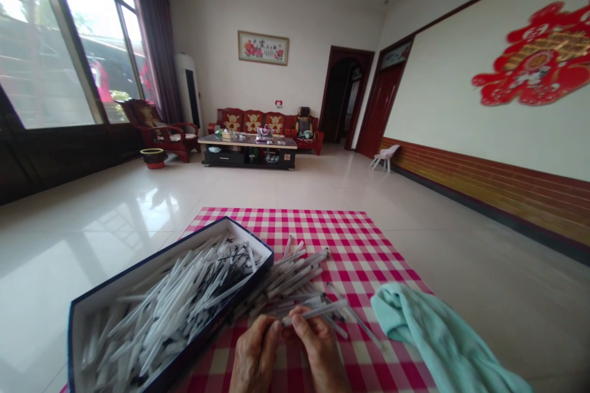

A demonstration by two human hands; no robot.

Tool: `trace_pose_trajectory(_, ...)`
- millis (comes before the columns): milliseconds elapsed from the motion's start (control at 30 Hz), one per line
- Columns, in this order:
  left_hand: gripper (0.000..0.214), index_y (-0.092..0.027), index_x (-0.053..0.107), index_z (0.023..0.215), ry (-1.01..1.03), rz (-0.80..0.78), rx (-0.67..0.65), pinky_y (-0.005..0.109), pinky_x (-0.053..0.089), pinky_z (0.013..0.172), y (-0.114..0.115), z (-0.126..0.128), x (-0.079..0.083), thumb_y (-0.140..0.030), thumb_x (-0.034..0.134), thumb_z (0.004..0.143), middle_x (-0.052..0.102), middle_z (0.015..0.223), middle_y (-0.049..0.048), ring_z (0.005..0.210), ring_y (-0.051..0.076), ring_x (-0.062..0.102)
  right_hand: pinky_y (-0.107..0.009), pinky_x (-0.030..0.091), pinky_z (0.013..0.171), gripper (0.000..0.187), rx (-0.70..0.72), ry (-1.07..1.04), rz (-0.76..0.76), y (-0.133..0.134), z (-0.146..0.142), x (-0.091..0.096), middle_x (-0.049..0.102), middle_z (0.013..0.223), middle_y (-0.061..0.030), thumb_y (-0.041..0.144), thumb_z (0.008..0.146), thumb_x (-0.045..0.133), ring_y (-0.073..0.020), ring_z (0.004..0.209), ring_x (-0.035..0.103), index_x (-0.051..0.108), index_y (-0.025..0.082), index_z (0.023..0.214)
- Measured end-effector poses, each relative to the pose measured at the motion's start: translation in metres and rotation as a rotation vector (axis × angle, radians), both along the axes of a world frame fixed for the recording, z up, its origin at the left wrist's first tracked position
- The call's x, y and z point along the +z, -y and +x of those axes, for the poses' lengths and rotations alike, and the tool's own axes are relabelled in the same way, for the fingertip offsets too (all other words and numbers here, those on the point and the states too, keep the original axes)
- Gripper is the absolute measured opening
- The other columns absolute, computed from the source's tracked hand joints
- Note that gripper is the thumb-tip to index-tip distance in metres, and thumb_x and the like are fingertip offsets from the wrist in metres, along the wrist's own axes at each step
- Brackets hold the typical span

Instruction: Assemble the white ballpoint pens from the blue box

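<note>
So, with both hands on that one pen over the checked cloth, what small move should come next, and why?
Probably set the pen into the box on the left. The left hand and right hand both pinch one end of it, the box already holds many like it, and a loose pile lies on the cloth.

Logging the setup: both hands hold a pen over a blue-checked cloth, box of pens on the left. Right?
No: the head view shows the cloth is red-and-white checked, not blue. The left hand and right hand do hold a pen, with the box of pens on the left.
</note>
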State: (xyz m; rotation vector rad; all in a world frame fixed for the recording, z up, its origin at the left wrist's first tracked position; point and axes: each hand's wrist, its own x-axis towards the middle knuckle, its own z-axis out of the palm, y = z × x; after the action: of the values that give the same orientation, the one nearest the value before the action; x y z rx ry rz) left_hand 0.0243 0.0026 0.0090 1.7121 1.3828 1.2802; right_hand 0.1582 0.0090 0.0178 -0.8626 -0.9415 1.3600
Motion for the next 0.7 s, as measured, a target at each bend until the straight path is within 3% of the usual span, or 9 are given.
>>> trace_pose_trajectory(167, 0.044, -0.019, 0.047, 0.058, 0.033, -0.063, 0.029, 0.018, 0.033, 0.048, -0.006, 0.003, -0.009, -0.049, 0.037, 0.09, 0.045, 0.052, -0.004, 0.048, 0.009, 0.041, -0.032, 0.051, 0.067, 0.015, 0.059, -0.048, -0.021, 0.0, 0.001, -0.005, 0.071, 0.072, -0.002, 0.034, 0.078, 0.069, -0.0186, 0.067, 0.065, 0.067, 0.021, 0.085)
trace_pose_trajectory(300, 0.047, -0.019, 0.047, 0.056, 0.054, -0.123, 0.065, 0.019, 0.032, 0.047, -0.005, 0.003, -0.008, -0.051, 0.037, 0.088, 0.044, 0.049, -0.0042, 0.047, 0.01, 0.041, -0.034, 0.052, 0.069, 0.017, 0.044, -0.066, -0.038, -0.001, 0.001, -0.009, 0.072, 0.077, -0.0029, 0.034, 0.076, 0.071, -0.0199, 0.069, 0.065, 0.067, 0.022, 0.087)
trace_pose_trajectory(500, 0.033, -0.018, 0.063, 0.082, 0.083, -0.031, -0.001, 0.018, 0.04, 0.052, 0.003, 0.0, 0.006, -0.046, 0.046, 0.087, 0.061, 0.062, -0.0007, 0.056, 0.012, 0.053, -0.032, 0.052, 0.068, 0.017, 0.002, -0.019, -0.031, -0.002, 0.002, -0.007, 0.072, 0.079, -0.0024, 0.035, 0.074, 0.072, -0.0198, 0.07, 0.065, 0.068, 0.023, 0.085)
trace_pose_trajectory(700, 0.042, -0.018, 0.051, 0.062, 0.086, -0.075, 0.038, 0.018, 0.036, 0.048, -0.003, 0.001, -0.004, -0.049, 0.042, 0.088, 0.049, 0.05, -0.0041, 0.046, 0.01, 0.046, -0.032, 0.05, 0.068, 0.023, -0.017, 0.052, -0.042, -0.003, 0.002, -0.011, 0.068, 0.071, -0.0009, 0.04, 0.071, 0.073, -0.0199, 0.068, 0.063, 0.068, 0.022, 0.083)
